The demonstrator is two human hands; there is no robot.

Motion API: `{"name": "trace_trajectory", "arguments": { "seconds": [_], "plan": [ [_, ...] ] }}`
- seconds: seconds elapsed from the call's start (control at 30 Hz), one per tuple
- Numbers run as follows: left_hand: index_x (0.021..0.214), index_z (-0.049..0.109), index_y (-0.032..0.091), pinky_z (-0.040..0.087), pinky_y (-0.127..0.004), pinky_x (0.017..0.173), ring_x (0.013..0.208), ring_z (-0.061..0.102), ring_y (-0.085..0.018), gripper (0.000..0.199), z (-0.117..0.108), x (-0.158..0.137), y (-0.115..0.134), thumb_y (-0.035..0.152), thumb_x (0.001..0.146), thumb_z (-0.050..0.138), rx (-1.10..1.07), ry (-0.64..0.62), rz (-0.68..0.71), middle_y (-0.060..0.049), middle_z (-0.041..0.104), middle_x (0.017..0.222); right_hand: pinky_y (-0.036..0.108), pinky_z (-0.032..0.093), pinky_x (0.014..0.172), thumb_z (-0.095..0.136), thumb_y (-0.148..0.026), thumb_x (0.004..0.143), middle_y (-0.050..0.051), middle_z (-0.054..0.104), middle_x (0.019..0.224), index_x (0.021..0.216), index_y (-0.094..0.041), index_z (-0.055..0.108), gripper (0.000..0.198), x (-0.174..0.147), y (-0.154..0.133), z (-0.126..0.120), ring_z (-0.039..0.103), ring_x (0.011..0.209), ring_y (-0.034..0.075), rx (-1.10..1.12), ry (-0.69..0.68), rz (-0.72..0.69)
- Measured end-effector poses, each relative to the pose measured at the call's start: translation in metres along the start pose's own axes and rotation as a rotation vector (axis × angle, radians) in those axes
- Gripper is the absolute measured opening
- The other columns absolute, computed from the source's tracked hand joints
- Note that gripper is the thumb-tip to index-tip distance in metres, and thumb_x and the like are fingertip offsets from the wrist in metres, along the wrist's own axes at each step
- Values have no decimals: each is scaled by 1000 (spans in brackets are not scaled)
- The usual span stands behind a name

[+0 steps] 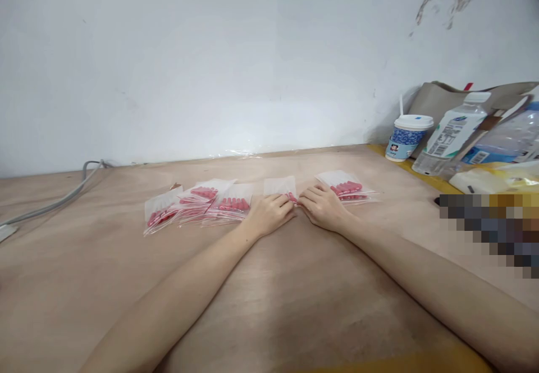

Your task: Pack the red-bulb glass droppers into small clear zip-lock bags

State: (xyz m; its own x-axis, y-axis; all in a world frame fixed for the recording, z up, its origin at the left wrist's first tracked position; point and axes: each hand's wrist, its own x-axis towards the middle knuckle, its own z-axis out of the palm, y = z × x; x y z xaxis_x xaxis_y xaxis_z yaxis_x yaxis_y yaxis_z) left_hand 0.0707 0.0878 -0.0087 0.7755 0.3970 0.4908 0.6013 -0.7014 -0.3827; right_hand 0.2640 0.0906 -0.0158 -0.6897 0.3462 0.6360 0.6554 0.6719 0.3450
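Both hands meet at a small clear zip bag (279, 184) lying on the wooden table, with red pieces showing at its near end. My left hand (272, 214) has its curled fingers closed on the bag's near edge. From the other side, my right hand (322, 207) pinches the near right corner of the same bag. Left of my hands lie overlapping bags of red pieces, among them a bag (233, 203), a stack of bags (202, 193) and a bag (162, 211). Just beyond my right hand rests another stack of bags (346, 186). My fingertips are partly hidden.
A paper cup with a straw (407, 137), a plastic water bottle (452, 131) and a grey bag (433, 103) stand at the back right. A grey cable (63, 204) runs along the left. The white wall (210, 69) borders the table's far edge.
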Motion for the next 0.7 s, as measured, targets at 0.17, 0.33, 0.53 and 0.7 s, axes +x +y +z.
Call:
{"name": "trace_trajectory", "arguments": {
  "seconds": [0.17,0.33,0.53,0.7],
  "plan": [
    [88,60,15,42,-28,55,71,59,-18,15,3,8,6,16,88,45,37,19,-36,-7,63,90,31,31,69,39,-15,87,7,62,73,78,-14,62,24,0,1,-1,51,72,16,4,8,17],
    [84,59,12,42,-29,57,71,59,-18,18,2,10,3,13,88,42,46,-2,44,-8,62,82,31,31,68,39,-16,87,8,63,76,80,-14,62,24,-1,-1,-1,52,73,16,29,2,19],
    [80,59,12,42,-29,58,71,58,-16,24,2,12,-3,15,91,37,53,-19,134,-8,60,79,31,30,69,40,-17,86,8,62,74,78,-13,61,23,1,-5,-4,51,72,17,33,20,49],
    [80,58,12,40,-28,57,69,57,-16,22,2,10,-4,12,90,38,84,-3,142,-7,60,76,33,29,74,39,-17,86,6,61,70,75,-14,61,25,3,-6,-8,49,69,16,-18,31,48]
  ]
}}
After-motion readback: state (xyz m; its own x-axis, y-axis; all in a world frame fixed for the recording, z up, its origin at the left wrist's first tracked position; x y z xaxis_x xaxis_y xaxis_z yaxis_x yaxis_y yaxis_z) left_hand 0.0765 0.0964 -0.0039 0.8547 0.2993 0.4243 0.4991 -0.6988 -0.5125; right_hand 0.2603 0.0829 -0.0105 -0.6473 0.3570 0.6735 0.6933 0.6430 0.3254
